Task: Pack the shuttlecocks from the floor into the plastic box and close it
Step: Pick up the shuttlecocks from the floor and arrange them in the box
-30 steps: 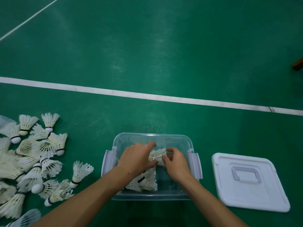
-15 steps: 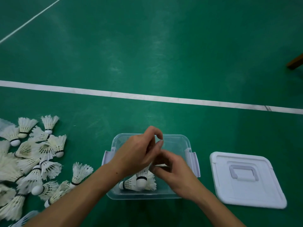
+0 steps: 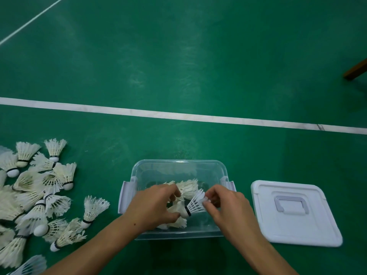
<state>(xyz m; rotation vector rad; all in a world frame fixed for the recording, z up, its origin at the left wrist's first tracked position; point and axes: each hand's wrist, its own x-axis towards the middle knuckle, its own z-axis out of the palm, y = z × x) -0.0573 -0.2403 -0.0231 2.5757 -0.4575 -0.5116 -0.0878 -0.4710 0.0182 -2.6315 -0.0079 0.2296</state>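
A green court floor (image 3: 178, 56) fills the frame, crossed by a white line (image 3: 178, 116) running left to right through the middle and a thinner one (image 3: 29, 20) slanting across the upper left. At the right edge a brown wooden piece (image 3: 356, 70) juts in.

Low in the centre sits the clear plastic box (image 3: 178, 163), open, its white side latches folded outward. Several shuttlecocks (image 3: 187, 187) lie inside it, feathers overlapping. Its white lid (image 3: 294, 231) lies flat on the floor just to the right, handle side up, apart from the box.

Both hands are over the box. The left hand (image 3: 153, 207) has its fingers curled down among the shuttlecocks inside, thumb near the cork of one shuttlecock (image 3: 195, 204) — whether it actually grips anything cannot be told. The right hand (image 3: 228, 205) pinches the feather rim of that same shuttlecock between thumb and fingertips (image 3: 205, 203); the shuttlecock lies tilted, cork pointing lower left, skirt to the upper right.

In the lower left of the frame a loose pile of shuttlecocks (image 3: 35, 195) is heaped on the floor — many overlapping, a few lying on their sides at the pile's right edge, nearest the box.
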